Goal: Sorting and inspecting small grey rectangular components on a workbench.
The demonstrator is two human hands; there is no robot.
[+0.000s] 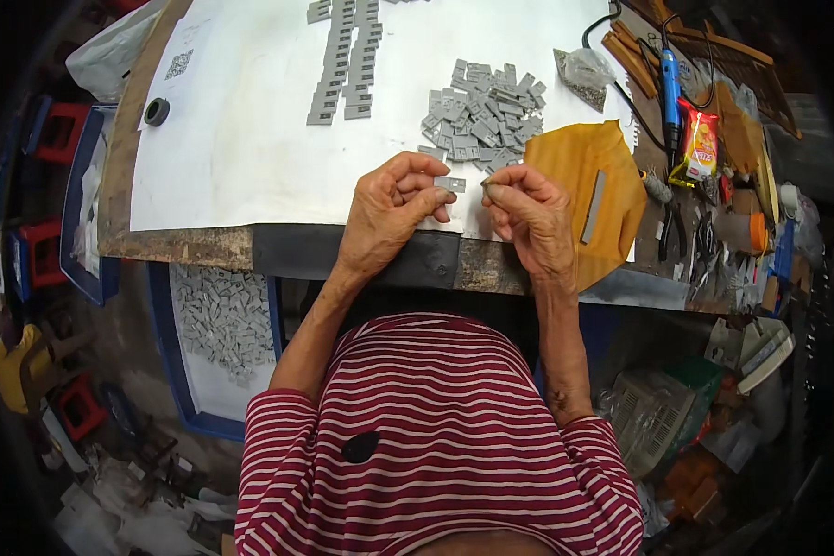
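Between the thumb and fingers of my left hand (391,211) is a small flat grey piece (453,184) with a slot in it, held just above the white sheet (278,176). My right hand (536,221) faces it a short way to the right, thumb and forefinger pinched together. Whatever those fingertips hold, if anything, is too small to make out. Just beyond both hands lies a loose heap of similar grey pieces (486,116). Farther left, more of them stand in two long stepped rows (332,79).
An orange-brown sheet (612,222) with a grey strip (594,206) lies beside my right hand. Farther right are a blue-handled tool (670,88), a red snack packet (699,144), pliers (674,232) and a bag of small parts (584,76). A black ring (157,112) sits left; below is a blue tray (178,371).
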